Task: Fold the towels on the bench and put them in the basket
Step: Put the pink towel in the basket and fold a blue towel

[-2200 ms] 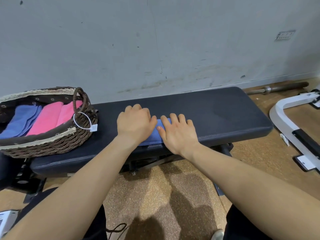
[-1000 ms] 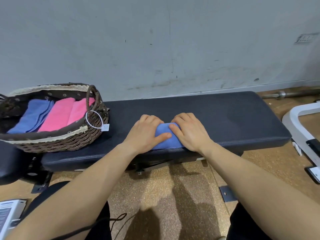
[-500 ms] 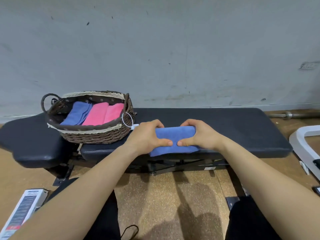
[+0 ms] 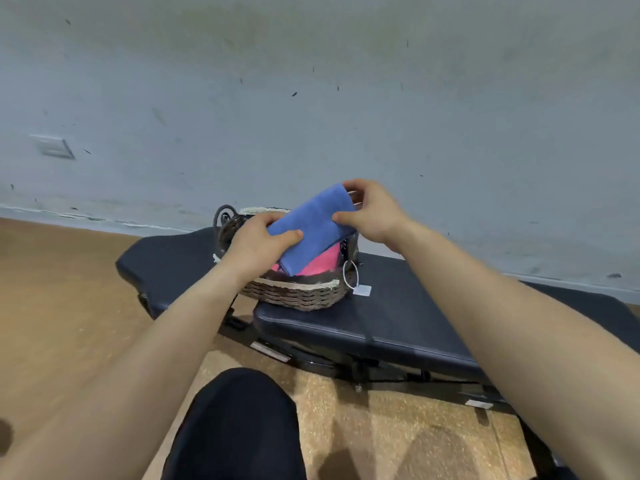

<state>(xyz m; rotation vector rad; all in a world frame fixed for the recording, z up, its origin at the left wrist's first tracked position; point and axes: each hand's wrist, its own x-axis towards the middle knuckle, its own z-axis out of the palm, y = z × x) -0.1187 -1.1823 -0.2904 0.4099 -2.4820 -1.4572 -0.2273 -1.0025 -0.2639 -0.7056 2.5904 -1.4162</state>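
We hold the folded blue towel (image 4: 313, 226) tilted above the wicker basket (image 4: 298, 296), its lower corner dipping inside over a pink towel (image 4: 320, 263). Our left hand (image 4: 256, 244) pinches the lower left edge, thumb on top, fingers (image 4: 292, 234) clamped on the cloth. Our right hand (image 4: 372, 214) grips the upper right end, fingers curled round it. The basket stands on the black padded worktop (image 4: 398, 317), and a white tag (image 4: 362, 291) hangs at its right side.
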